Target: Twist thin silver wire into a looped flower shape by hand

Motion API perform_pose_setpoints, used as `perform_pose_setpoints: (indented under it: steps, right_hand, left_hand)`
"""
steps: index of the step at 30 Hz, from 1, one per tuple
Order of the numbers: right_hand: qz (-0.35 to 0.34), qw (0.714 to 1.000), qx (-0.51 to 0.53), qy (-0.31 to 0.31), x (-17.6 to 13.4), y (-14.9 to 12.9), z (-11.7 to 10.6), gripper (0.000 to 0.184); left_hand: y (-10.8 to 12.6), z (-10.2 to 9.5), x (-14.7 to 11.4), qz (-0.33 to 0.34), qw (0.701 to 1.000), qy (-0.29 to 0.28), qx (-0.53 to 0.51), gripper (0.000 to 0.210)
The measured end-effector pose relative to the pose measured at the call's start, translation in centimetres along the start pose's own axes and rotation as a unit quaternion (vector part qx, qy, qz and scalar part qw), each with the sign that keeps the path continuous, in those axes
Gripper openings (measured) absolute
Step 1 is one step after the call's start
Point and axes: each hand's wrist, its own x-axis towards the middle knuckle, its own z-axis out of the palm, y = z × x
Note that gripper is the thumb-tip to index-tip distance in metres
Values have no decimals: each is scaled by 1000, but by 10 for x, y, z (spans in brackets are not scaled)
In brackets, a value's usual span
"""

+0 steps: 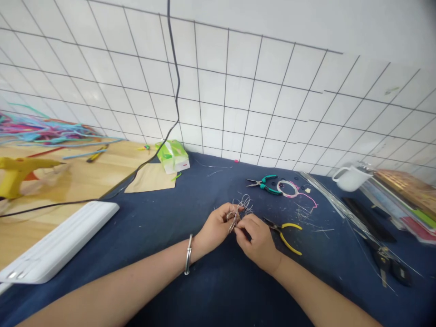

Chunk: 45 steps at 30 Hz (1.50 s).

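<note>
A small bundle of looped silvery wire (245, 203) is held up over the dark blue cloth (153, 227). My left hand (218, 225) is closed, pinching the bundle between thumb and fingers. My right hand (257, 238) is closed as well, its thumb and fingertips pinched at the lower end of the wire. Exactly which strand it grips is too small to tell. Just right of my right hand lie yellow-handled pliers (289, 238), their jaws partly behind the hand. Farther back are green-handled needle-nose pliers (264, 181) beside a white ring-shaped coil (279, 186) with pink cord.
A white power strip (64, 240) and yellow glue gun (20, 175) lie left, with a black cable crossing. Behind are a tissue pack (173, 156) and brown paper (150, 178). Right are long wires (327, 200), scissors (383, 263), a white mug (352, 177) and stacked books (405, 204).
</note>
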Motion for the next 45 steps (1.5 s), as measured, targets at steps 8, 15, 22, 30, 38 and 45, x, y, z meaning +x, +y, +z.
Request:
perform_pose_setpoints:
  steps: [8,15,22,30,38,45]
  right_hand:
    - [8,1000,-3,-2,1,9,-3,9]
    - [88,987,132,13,7,-2,-14,12]
    - [253,919,302,22,9,-7,-14,18]
    - [286,895,342,31,7,-7,-10,18]
    - [291,903,313,44,10,-2,-8,9]
    - [219,957,177,72,11,8,-9,11]
  left_hand:
    - [-7,-5,3,69,987,30,144,9]
    - [-2,-11,5,160,957,48,237,17]
    - [-2,-11,-1,161,911,-21,379,24]
    - [0,-11,-3,205,849,-58,484,22]
    - [-3,-15,4,179,908,11,378,23]
    - [2,-11,9,164,949,21,267,18]
